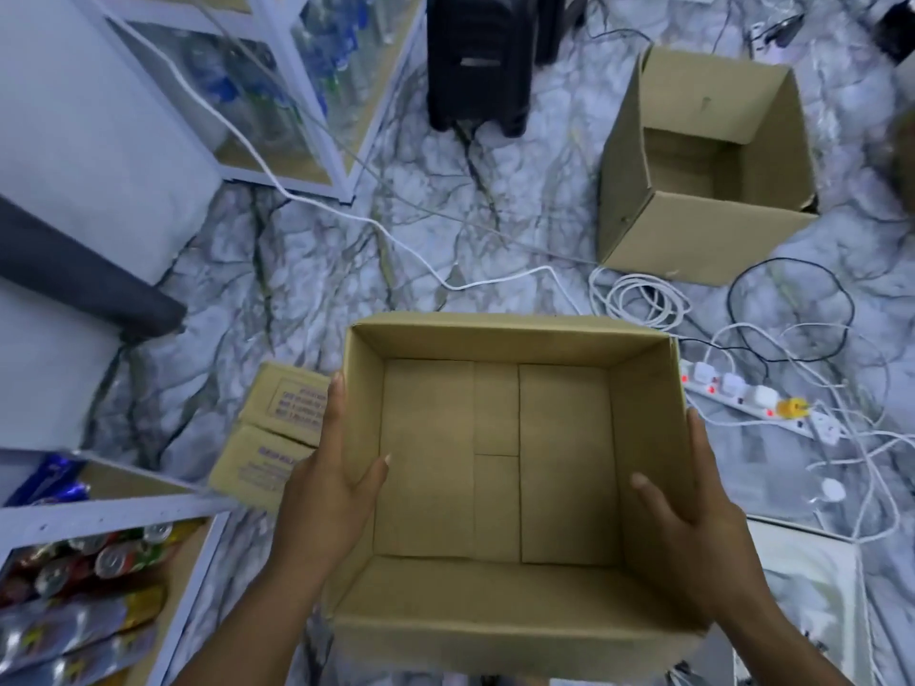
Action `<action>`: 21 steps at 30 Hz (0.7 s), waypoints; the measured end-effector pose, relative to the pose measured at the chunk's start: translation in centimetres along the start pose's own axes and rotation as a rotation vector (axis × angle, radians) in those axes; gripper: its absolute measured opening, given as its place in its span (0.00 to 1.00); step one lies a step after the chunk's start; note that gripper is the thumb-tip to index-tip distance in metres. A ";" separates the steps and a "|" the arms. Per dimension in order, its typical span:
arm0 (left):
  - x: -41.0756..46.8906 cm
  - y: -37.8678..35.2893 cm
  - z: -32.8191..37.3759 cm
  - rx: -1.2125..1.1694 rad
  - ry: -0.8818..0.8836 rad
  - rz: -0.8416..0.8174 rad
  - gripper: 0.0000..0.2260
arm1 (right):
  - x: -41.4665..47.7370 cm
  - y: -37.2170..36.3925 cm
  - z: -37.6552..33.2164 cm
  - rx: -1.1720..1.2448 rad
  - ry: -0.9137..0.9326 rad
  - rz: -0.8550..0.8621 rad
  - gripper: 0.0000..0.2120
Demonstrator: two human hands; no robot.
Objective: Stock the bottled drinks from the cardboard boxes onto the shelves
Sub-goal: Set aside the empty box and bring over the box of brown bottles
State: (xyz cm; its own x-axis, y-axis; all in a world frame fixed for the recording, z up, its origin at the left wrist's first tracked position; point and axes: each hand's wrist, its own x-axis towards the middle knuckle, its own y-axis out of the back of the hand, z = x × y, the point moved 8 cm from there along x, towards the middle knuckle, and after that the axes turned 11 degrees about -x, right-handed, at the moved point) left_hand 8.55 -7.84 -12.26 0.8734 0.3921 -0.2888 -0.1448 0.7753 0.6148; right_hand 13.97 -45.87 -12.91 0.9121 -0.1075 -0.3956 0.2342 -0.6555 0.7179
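Observation:
An open cardboard box with nothing inside is held in front of me above the floor. My left hand grips its left wall, thumb inside, fingers along the outside. On the opposite wall my right hand grips the same way. A second open cardboard box stands on the floor at the upper right, and it looks bare inside. A white-framed shelf at the upper left holds several clear bottled drinks.
A lower shelf at the bottom left holds cans and snack packets. White cables and a power strip lie on the marble floor to the right. A black appliance stands at the top centre. Folded cardboard lies left of the held box.

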 end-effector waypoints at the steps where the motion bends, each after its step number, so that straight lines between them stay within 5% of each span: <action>1: 1.1 -0.7 0.9 0.011 -0.003 -0.009 0.47 | 1.2 0.6 0.1 -0.007 -0.012 0.004 0.42; 12: 19.2 -7.2 6.9 0.069 -0.072 -0.112 0.45 | 16.8 1.5 -1.4 -0.029 -0.063 0.078 0.42; 21: 35.7 -15.3 2.7 0.107 -0.100 -0.196 0.47 | 30.6 -5.5 0.1 -0.027 -0.106 0.123 0.42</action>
State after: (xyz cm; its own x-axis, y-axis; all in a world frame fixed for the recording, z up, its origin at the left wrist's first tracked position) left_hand 43.18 -7.08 -29.96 0.9222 0.1843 -0.3399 0.0777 0.7727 0.6300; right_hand 40.55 -45.66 -28.99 0.8940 -0.2652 -0.3611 0.1333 -0.6121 0.7795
